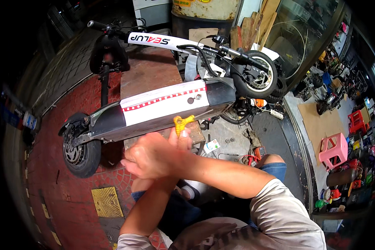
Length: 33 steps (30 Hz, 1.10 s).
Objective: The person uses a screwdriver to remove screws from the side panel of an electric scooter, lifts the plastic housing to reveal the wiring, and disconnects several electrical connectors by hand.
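My forearms cross, the right one passing over the left. In my left hand (184,143) is a T-handle screwdriver (179,123) with a yellow grip. Its thin shaft points right, close to the lower edge of an electric scooter deck (154,106), and I cannot tell whether the tip touches. To the left, my right hand (148,154) has curled fingers, slightly blurred; what they hold, if anything, is hidden. The scooter, white and black with a red strip, lies on its side. Its rear wheel (82,146) is at the left and its front wheel (257,74) at the upper right.
Under the scooter is a wooden board (150,68). Tools and a small white box (211,146) lie on the ground by my knees. Pink (334,151) and red stools (357,121) stand at the right near shop clutter. A yellow tile (107,202) lies on the red paving.
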{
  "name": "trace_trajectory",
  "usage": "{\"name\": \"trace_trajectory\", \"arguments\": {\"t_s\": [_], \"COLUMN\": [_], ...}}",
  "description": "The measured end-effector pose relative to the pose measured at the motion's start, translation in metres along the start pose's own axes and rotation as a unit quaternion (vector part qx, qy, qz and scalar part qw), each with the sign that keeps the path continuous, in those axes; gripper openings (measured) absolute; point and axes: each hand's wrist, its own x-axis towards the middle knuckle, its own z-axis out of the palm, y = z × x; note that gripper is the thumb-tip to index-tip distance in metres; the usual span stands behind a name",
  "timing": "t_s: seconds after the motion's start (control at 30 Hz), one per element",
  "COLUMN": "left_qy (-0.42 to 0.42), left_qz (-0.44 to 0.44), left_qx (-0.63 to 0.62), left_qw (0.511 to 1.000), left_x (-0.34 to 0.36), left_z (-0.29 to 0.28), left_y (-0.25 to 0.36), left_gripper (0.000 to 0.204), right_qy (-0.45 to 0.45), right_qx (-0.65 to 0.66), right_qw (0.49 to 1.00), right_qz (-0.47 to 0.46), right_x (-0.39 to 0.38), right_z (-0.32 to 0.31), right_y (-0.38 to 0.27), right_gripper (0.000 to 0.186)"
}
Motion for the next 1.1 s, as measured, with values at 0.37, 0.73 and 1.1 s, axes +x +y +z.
{"name": "trace_trajectory", "arguments": {"t_s": [0.37,0.73,1.1], "left_qy": [0.028,-0.016,-0.134], "left_qz": [0.042,0.114,-0.002], "left_qx": [0.067,0.308,0.051], "left_qw": [0.996,0.944,0.99], "left_x": [0.051,0.043,0.018], "left_z": [0.031,0.002,0.056], "left_y": [-0.123,-0.175,-0.107], "left_gripper": [0.025,0.027,0.025], "right_qy": [-0.04,-0.14,-0.098], "right_qx": [0.023,0.027,-0.135], "right_qw": [0.995,0.989,0.981], "right_qz": [0.089,0.04,0.103], "right_x": [-0.056,-0.042,-0.122], "right_z": [-0.011,0.001,-0.034], "right_y": [0.096,0.074,0.101], "right_gripper": [0.038,0.03,0.03]}}
